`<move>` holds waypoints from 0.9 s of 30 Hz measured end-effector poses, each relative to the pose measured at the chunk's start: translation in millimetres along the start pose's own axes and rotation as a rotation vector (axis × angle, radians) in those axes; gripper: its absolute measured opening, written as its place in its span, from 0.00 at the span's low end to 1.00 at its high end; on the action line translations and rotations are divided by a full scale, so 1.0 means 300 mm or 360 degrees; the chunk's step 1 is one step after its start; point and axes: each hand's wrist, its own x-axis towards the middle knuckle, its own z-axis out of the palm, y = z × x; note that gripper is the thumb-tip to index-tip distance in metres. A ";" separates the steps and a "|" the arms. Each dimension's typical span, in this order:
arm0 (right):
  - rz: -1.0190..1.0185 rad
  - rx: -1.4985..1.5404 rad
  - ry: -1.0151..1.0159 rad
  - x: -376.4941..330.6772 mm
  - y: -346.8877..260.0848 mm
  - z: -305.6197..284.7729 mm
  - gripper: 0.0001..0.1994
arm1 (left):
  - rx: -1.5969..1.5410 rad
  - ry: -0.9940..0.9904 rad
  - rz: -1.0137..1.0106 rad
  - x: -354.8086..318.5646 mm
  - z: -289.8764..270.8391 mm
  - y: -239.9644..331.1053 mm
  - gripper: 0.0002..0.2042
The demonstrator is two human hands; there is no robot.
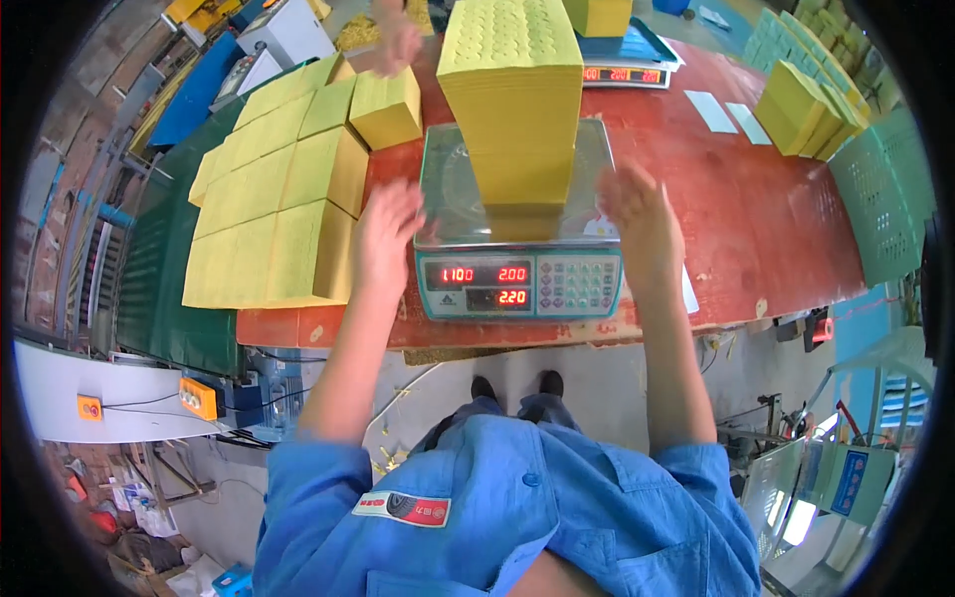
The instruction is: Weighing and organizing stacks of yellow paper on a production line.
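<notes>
A tall stack of yellow perforated paper sheets (512, 109) is seen standing on the steel pan of a teal-framed electronic weighing scale (519, 244), which is set near the front edge of the red-topped counter (756, 219). The left hand (386, 234) is held open, fingers spread, just left of the stack's base and over the pan's edge; nothing is gripped. The right hand (642, 214) is likewise held open, palm inward, just right of the stack, apart from it. Red lit digits are shown on the scale's front panel beside a grey keypad. Blocks of yellow sheets (284, 189) are laid in rows at the counter's left. Further yellow bundles (801, 104) are stacked far right, beside a green perforated crate (885, 194). Another person's hand (398, 40) is visible at the far side.
</notes>
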 end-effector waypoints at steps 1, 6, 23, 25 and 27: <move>0.0067 0.0045 -0.0023 -0.101 0.017 -0.026 0.26 | -0.0010 0.0034 -0.0056 -0.108 -0.065 -0.009 0.23; 0.0575 0.0120 0.0012 -0.495 0.122 -0.034 0.21 | -0.0038 0.0371 -0.0406 -0.484 -0.297 -0.125 0.17; 0.0769 0.0211 0.0112 -0.537 0.187 -0.034 0.15 | -0.0171 0.0390 -0.0536 -0.506 -0.275 -0.134 0.14; 0.0810 0.0270 0.0155 -0.553 0.204 -0.037 0.15 | -0.0191 0.0356 -0.0559 -0.496 -0.271 -0.139 0.14; 0.0818 0.0248 0.0182 -0.557 0.198 -0.038 0.15 | -0.0202 0.0306 -0.0560 -0.479 -0.254 -0.138 0.14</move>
